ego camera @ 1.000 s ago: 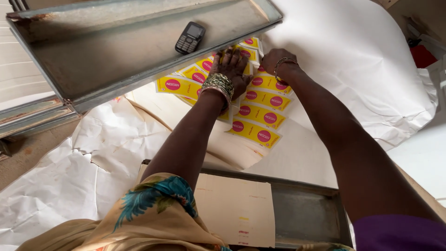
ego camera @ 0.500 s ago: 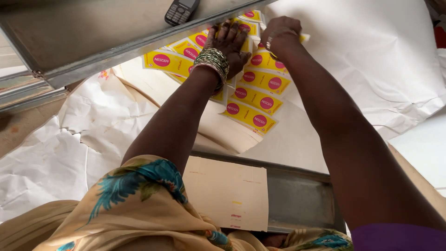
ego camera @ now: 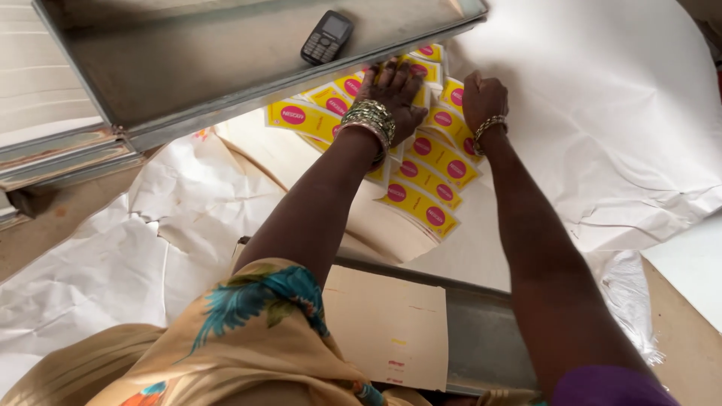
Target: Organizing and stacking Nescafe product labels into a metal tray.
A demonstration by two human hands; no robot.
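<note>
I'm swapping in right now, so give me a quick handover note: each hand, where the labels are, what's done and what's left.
Left hand: palm down, pressing flat on the yellow labels.
Right hand: resting on the same labels, at their right edge, closed loosely.
Labels: fanned in overlapping rows on white paper, partly under the metal tray that carries a phone.
Done: labels spread out.
Left: none lifted or gathered; whether more lie under the tray is hidden.

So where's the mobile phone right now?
The phone lies on the grey metal tray at the top, just beyond the left hand pressing the yellow labels.
</note>
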